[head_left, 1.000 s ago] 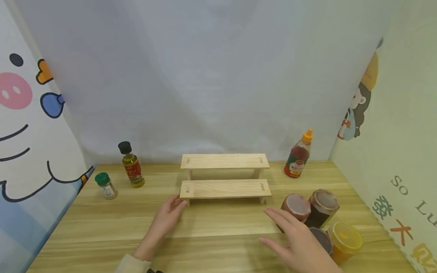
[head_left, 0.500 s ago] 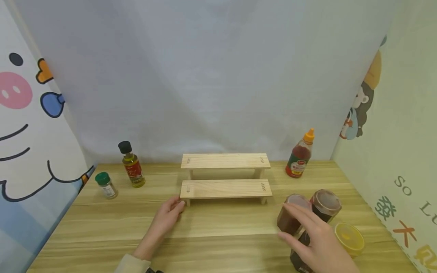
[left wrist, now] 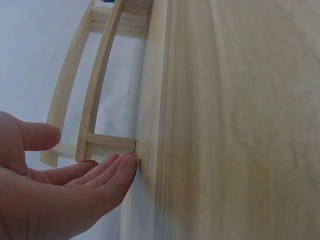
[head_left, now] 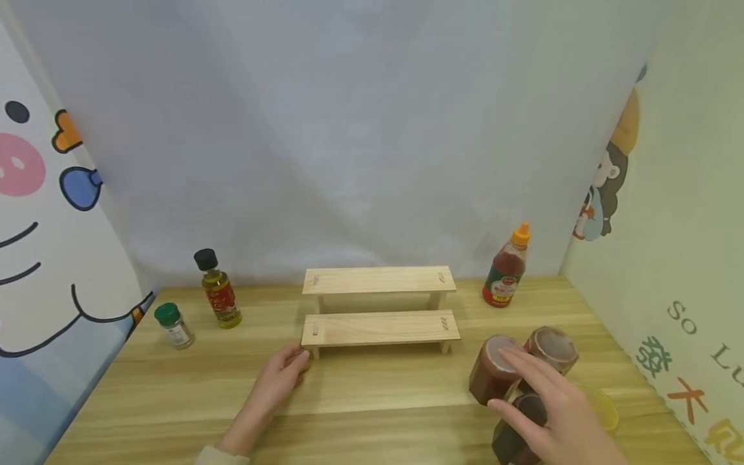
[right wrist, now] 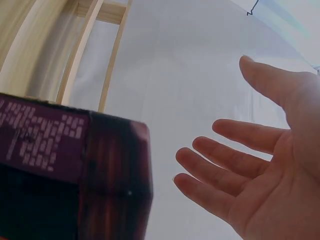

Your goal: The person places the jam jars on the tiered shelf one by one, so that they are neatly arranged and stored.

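A two-tier wooden rack [head_left: 380,328] stands at mid-table. My left hand [head_left: 276,381] is at its front left corner; in the left wrist view the extended fingers [left wrist: 112,187] touch the lower tier's leg [left wrist: 111,143], thumb apart. Over a cluster of jars at right, my right hand [head_left: 560,413] has thumb and fingers spread. Around it are a reddish-brown jar [head_left: 488,378], a dark jar [head_left: 508,439] partly under the hand, another dark jar [head_left: 552,349] behind, and a yellow-lidded jar [head_left: 607,410] mostly hidden. The right wrist view shows a gap between the fingers and a labelled dark jar [right wrist: 117,170].
An orange-capped sauce bottle [head_left: 504,274] stands right of the rack near the back wall. On the left are a black-capped oil bottle [head_left: 221,297] and a small green-lidded shaker [head_left: 176,328]. Printed cloth panels close off both sides.
My right hand has shifted right, from the left side of the jars to over them, uncovering the reddish-brown jar's body. My left hand stays at the rack. The head view has tilted slightly.
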Action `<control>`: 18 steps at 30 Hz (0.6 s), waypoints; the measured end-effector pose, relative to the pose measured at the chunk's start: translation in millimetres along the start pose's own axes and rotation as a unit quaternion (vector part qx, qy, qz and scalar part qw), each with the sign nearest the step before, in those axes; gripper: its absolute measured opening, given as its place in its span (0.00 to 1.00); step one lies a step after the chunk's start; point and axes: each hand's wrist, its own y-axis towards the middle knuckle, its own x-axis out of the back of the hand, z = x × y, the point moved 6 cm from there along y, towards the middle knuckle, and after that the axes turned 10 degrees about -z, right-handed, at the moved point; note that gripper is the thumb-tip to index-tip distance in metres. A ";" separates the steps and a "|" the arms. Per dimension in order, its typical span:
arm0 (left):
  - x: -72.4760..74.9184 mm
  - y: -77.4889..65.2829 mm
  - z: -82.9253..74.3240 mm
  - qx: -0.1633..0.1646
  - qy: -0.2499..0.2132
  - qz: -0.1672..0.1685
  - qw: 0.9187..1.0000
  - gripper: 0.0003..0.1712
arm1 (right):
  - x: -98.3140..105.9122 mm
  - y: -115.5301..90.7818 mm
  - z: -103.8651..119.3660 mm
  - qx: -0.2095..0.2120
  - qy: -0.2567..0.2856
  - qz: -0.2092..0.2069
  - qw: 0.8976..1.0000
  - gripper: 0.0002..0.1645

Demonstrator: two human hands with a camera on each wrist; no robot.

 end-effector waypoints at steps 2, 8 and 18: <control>1.2 -0.4 0.0 0.002 0.003 -0.001 1.000 0.29 | 1.9 -0.3 -1.8 0.011 0.000 -0.010 1.000 0.45; 2.3 -0.1 1.3 0.007 0.005 -0.001 1.000 0.29 | 6.7 -2.6 -9.3 0.004 -0.012 -0.016 1.000 0.46; 1.3 0.8 3.5 -0.001 -0.016 -0.004 1.000 0.26 | 18.7 -7.9 -26.0 -0.043 -0.043 -0.016 0.998 0.44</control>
